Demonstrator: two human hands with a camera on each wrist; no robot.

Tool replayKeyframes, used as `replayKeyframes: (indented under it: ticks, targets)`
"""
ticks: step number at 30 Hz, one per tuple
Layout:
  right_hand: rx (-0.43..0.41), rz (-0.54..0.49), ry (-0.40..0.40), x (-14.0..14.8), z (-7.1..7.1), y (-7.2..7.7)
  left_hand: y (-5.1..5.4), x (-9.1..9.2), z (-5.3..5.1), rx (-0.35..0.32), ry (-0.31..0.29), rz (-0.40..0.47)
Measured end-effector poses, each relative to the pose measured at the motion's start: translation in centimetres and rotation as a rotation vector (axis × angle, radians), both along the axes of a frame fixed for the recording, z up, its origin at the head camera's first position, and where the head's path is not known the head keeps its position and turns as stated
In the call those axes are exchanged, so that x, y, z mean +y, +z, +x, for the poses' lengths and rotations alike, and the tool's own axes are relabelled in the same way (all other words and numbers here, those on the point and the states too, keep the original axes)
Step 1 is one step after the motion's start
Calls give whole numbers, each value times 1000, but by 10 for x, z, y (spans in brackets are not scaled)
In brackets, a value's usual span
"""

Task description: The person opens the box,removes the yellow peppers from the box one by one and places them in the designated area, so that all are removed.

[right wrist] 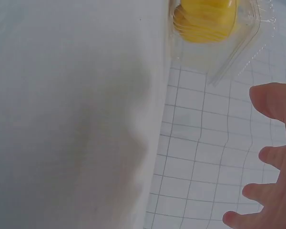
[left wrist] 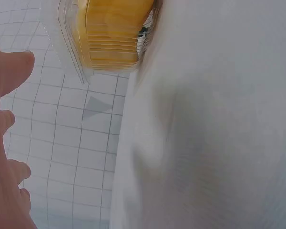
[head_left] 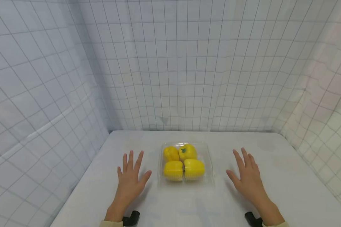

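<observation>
Several yellow bell peppers (head_left: 194,169) lie in a clear plastic container (head_left: 206,153) in the middle of the white table. One at the back shows a green stem. My left hand (head_left: 129,186) hovers to the left of the container, fingers spread, touching nothing. On the other side my right hand (head_left: 248,183) is held over the table with its fingers apart, also holding nothing. The left wrist view shows the container's edge (left wrist: 69,43) beyond the left thumb. In the right wrist view a yellow pepper (right wrist: 207,21) shows through the plastic, apart from the right hand (right wrist: 279,152).
The white table (head_left: 184,205) reaches back to a white curtain (head_left: 184,69) with a dark grid pattern. More of this curtain hangs along the left and right sides. Black straps (head_left: 131,218) sit at both wrists below beige sleeves.
</observation>
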State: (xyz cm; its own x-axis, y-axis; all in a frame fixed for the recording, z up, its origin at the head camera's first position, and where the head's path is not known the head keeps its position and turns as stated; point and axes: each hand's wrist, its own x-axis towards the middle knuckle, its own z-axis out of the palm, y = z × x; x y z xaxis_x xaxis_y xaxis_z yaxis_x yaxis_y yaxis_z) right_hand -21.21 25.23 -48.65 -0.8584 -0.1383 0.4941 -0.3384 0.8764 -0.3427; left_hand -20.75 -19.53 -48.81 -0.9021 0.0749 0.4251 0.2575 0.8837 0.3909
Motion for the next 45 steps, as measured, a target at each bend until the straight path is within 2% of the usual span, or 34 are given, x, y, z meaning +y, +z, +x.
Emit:
replayKeyframes:
  ticks: [10,18,23,32,36,42,45]
  targets:
    - [-57,-83,103,-17,2,0,-3,13,1,-10,-101,67]
    - [-99,-120,169,-32,3,4,3,29,6,-54,-187,168]
    - [-143,-151,218,-39,5,5,2,36,9,-114,-235,194]
    - [-239,-211,344,-50,2,2,-3,47,2,-273,-337,265]
    - [-309,-270,381,-51,-1,0,-4,49,-3,-266,-375,297]
    - [-361,-343,413,-52,-3,-3,-4,49,-5,-283,-438,455]
    - [-375,-378,450,-53,-4,-4,-5,49,-6,-289,-445,517]
